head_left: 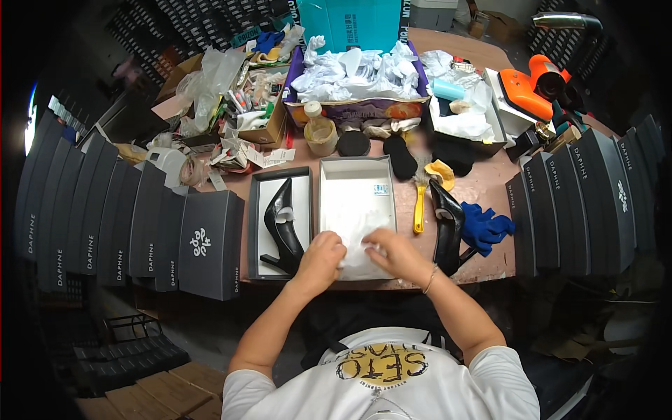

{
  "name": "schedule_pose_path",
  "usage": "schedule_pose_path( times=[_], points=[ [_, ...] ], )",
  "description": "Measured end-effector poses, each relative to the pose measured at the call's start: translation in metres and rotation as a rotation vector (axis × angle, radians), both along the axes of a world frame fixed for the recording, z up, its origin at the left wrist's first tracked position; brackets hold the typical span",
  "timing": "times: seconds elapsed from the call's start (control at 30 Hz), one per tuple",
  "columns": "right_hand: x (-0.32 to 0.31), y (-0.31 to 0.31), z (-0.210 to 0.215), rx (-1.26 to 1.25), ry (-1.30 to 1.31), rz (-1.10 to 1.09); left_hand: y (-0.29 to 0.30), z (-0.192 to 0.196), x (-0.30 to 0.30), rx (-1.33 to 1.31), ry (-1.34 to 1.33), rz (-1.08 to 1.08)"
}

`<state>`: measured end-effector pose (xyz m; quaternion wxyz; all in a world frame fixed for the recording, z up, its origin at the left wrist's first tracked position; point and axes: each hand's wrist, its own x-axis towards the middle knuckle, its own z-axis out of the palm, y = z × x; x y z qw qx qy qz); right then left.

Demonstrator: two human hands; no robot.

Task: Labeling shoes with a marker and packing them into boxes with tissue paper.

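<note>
In the open shoe box point(355, 183) at the table's near edge, white tissue paper point(357, 238) is gripped by the left hand point(320, 253) and right hand point(395, 252); its lower part is hidden beneath them. Two black high-heeled shoes are counted: one point(281, 225) in the box lid point(256, 231), one point(448, 222) beside a yellow brush point(420, 203).

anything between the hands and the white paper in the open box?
Nothing visible. Both the left hand and the right hand are already on the white paper at the near end of the open box. The black shoes lie off to either side, not in between.
</note>
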<state>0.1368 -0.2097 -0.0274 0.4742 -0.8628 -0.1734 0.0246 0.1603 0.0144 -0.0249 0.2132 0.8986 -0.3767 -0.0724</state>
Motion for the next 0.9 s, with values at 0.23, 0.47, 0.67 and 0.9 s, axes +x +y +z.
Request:
schedule_pose_path(
  times=[0.23, 0.47, 0.67, 0.9],
  points=[
    [0.051, 0.010, -0.042, -0.514, 0.146, 0.334, 0.013, -0.005, -0.030, -0.533, -0.026, 0.335],
    [0.080, -0.059, 0.008, 0.387, 0.188, -0.470, 0.065, -0.039, -0.054, -1.063, 0.088, 0.941],
    [0.081, -0.127, 0.030, -0.342, -0.366, -0.641, 0.090, -0.038, -0.034, -1.465, 0.187, 1.016],
    [0.031, 0.020, 0.007, -0.625, 0.148, 0.215, 0.112, -0.025, -0.022, -1.819, 0.271, 1.230]
  ],
)
